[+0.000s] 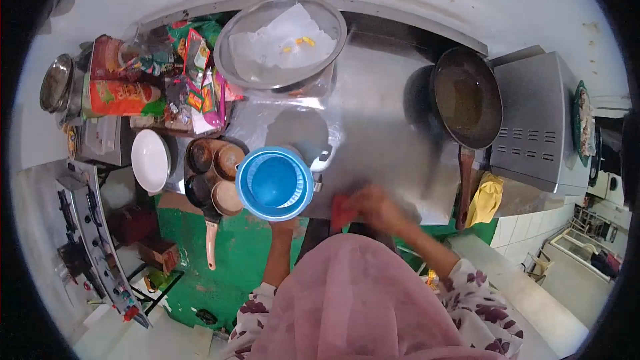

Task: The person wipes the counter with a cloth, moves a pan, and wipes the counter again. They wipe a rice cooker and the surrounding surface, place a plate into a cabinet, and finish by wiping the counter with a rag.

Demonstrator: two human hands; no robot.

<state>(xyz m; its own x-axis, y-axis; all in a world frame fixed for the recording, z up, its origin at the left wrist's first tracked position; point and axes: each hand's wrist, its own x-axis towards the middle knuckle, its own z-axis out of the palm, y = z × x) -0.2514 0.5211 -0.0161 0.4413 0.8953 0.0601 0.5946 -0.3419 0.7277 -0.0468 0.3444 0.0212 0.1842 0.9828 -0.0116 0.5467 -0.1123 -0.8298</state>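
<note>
A blue plastic basin [275,183] is just above the front edge of the steel counter [373,107], left of centre. My left hand [282,226] is under its near side, with the fingers hidden beneath it. Close to the counter's front edge, my right hand [373,205] is blurred, beside a red cloth-like item [341,212]; its fingers cannot be made out. Just right of the basin is a white-handled metal item [323,159]. A pan with several round wells [213,170] sits directly left of the basin.
At the back stands a large steel bowl [267,73] with white paper inside. A white bowl [151,161] and piled food packets [193,87] are on the left. On the right are a dark frying pan [468,103], a yellow cloth [487,199] and a grey metal appliance [530,120].
</note>
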